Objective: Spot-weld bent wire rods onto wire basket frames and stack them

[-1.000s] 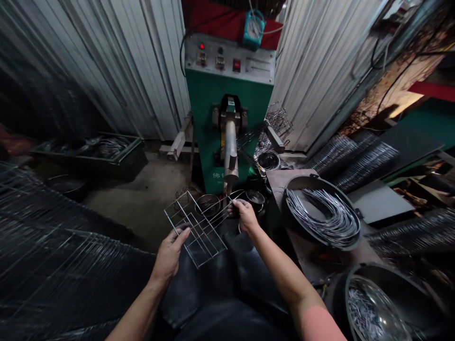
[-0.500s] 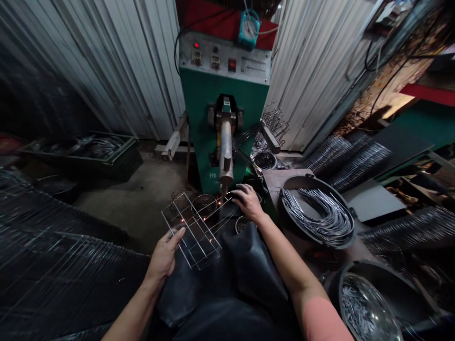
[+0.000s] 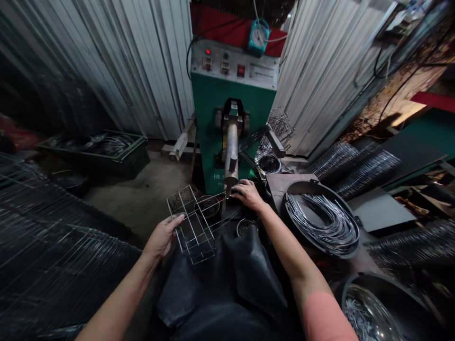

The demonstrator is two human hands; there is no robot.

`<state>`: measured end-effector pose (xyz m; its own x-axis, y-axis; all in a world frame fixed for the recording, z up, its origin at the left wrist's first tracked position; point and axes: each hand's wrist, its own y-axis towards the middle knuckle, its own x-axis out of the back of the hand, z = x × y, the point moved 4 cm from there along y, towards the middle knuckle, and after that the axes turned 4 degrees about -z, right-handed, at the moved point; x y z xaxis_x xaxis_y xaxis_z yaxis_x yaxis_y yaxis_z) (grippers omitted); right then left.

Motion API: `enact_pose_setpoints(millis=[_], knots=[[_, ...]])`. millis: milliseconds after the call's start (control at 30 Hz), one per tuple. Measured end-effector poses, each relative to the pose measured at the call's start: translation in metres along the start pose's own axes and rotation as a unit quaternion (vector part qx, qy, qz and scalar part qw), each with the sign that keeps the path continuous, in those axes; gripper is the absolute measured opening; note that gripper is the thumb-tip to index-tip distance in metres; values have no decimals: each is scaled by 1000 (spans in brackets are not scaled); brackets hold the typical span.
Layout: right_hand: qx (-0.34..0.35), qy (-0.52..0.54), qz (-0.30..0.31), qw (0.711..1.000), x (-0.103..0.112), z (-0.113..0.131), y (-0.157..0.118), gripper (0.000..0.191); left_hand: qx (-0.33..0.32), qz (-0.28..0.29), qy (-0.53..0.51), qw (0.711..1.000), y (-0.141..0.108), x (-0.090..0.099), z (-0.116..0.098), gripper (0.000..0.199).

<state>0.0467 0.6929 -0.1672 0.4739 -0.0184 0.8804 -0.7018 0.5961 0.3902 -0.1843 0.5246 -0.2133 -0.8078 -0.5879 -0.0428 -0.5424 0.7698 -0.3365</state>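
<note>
A small wire rack [image 3: 197, 224] of thin metal rods is held tilted over my lap. My left hand [image 3: 164, 237] grips its left side, thumb on top of the wires. At the rack's narrow far end, my right hand [image 3: 249, 194] is closed with its fingertips close under the welding machine's electrode [image 3: 231, 177]. The wire end there lies against the electrode tip. Whether my right fingers pinch the rack's wire or a separate small piece is too small to tell. The green spot welding machine [image 3: 236, 90] stands straight ahead, a red lamp lit on its panel.
At right, a round pan [image 3: 289, 189] holds bent wires, and a bowl [image 3: 389, 308] of short metal pieces sits nearer me. Stacked wire racks [image 3: 71, 265] fill the left side. Behind them stands a green bin [image 3: 131, 158]. A small bowl [image 3: 245, 226] is beside my knee.
The sparks seen around the rack have gone. The rack has tilted and turned slightly, with my left hand shifting up a little. The whole view has swung slightly left.
</note>
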Motion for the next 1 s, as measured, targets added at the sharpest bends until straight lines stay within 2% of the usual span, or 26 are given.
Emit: enact_pose_setpoints(millis=[100, 200, 300, 400, 467, 567, 667, 733, 833, 1000], knots=[[-6, -6, 1, 1000, -1, -2, 5, 25, 37, 16, -5, 999, 7, 1, 1, 60], [-11, -5, -4, 1000, 3, -2, 4, 27, 29, 19, -10, 999, 14, 3, -1, 58], [-31, 12, -61, 998, 11, 1, -16, 36, 19, 19, -33, 999, 16, 2, 0, 59], [-128, 74, -157, 976, 8, 3, -68, 36, -10, 11, -57, 998, 11, -7, 1, 59], [-220, 136, -197, 946, -8, 5, -114, 33, -37, 2, -73, 997, 5, -18, 3, 56], [-323, 224, -179, 902, -43, 15, -173, 35, -52, -20, -99, 994, -2, -38, 9, 52], [-403, 282, -163, 856, -64, 27, -209, 37, -44, -35, -131, 990, -5, -58, 17, 50], [-428, 304, -155, 837, -68, 33, -220, 37, -48, -42, -145, 987, -4, -68, 22, 49], [-432, 321, -143, 830, -66, 37, -223, 36, -68, -46, -153, 985, -1, -80, 27, 46], [-443, 338, -156, 816, -61, 38, -225, 37, -118, -58, -135, 982, 6, -94, 29, 38]])
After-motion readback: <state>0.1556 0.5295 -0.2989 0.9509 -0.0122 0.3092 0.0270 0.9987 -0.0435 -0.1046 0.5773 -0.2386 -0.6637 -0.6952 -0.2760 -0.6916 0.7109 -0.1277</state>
